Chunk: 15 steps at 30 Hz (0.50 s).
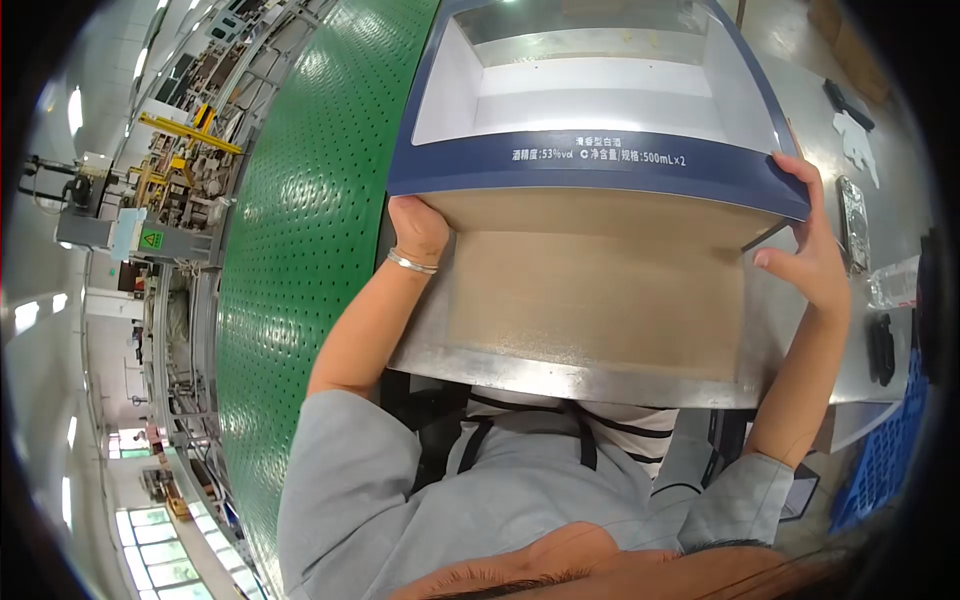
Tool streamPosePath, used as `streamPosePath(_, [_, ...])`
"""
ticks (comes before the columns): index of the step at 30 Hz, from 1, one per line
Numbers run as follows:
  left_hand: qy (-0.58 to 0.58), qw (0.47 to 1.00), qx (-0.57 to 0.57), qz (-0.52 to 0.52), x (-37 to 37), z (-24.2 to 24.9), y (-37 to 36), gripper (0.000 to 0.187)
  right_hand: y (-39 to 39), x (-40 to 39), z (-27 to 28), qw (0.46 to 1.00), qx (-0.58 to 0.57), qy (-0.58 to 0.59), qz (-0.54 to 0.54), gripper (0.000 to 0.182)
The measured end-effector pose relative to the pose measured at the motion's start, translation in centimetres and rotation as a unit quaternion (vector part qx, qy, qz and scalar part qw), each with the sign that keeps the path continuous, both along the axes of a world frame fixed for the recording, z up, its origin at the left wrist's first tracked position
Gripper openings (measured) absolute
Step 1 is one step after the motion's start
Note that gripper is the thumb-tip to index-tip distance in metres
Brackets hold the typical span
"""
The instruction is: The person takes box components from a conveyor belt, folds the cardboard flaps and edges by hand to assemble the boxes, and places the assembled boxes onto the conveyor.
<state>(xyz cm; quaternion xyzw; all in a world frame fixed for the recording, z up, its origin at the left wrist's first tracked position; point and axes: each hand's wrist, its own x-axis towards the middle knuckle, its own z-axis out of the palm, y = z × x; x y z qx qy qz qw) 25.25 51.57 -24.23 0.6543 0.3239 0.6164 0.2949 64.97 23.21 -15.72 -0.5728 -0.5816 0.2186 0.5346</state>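
Observation:
A large blue box [470,166] with white print and a wide window showing its white inside stands on the metal table [540,375]. My left hand [418,228] is at the box's lower left corner, its fingers hidden under or behind the edge. At the right corner my right hand [805,235] has its fingers against the blue side and its thumb held apart, lower down. Between my forearms, a flat brown cardboard surface [600,290] lies below the box's front edge.
A green perforated belt [300,200] runs along the left. On the right of the table are a white glove-like piece [855,145], a dark tool [882,348] and a clear plastic item [893,284]. A blue crate [880,450] stands low at the right.

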Motion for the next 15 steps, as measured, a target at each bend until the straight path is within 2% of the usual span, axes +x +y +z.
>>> streamPosePath(1, [0.094, 0.992, 0.071, -0.044, -1.3, -0.4, 1.3, 0.052, 0.1, 0.1, 0.0, 1.0, 0.001, 0.008, 0.002, 0.095])
streamPosePath(3, [0.28, 0.928, 0.207, -0.134, -3.4, -0.7, 2.8, 0.053, 0.1, 0.2, -0.2, 1.0, 0.002, 0.028, 0.001, 0.092])
streamPosePath(5, [0.468, 0.853, 0.198, -0.122, -4.1, 0.1, 2.7, 0.096, 0.5, 0.1, -0.6, 1.0, 0.001, 0.026, 0.004, 0.091])
streamPosePath(6, [0.467, 0.852, 0.201, -0.122, -4.0, 0.6, 3.2, 0.096, 0.8, 0.1, -0.7, 1.0, 0.003, 0.023, 0.006, 0.09])
streamPosePath(8, [0.501, 0.817, 0.269, -0.098, -3.7, 1.5, 4.2, 0.126, 1.4, -0.1, -1.1, 1.0, 0.004, 0.019, 0.012, 0.088])
streamPosePath(10, [0.334, 0.875, 0.345, -0.071, -1.3, 6.1, 1.9, 0.125, 1.6, -0.4, -1.2, 1.0, 0.01, 0.016, 0.012, 0.087])
streamPosePath(11, [0.333, 0.874, 0.347, -0.072, -1.3, 7.2, 1.7, 0.125, 1.5, -0.4, -1.2, 1.0, 0.014, 0.013, 0.013, 0.086])
streamPosePath(13, [0.401, 0.836, 0.374, -0.013, -2.3, 8.8, 1.7, 0.107, 1.4, -0.5, -1.4, 1.0, 0.017, 0.011, 0.016, 0.084])
streamPosePath(15, [0.411, 0.83, 0.376, -0.015, -2.6, 9.1, 1.6, 0.102, 1.3, 0.1, -1.8, 0.999, 0.028, 0.03, 0.031, 0.078])
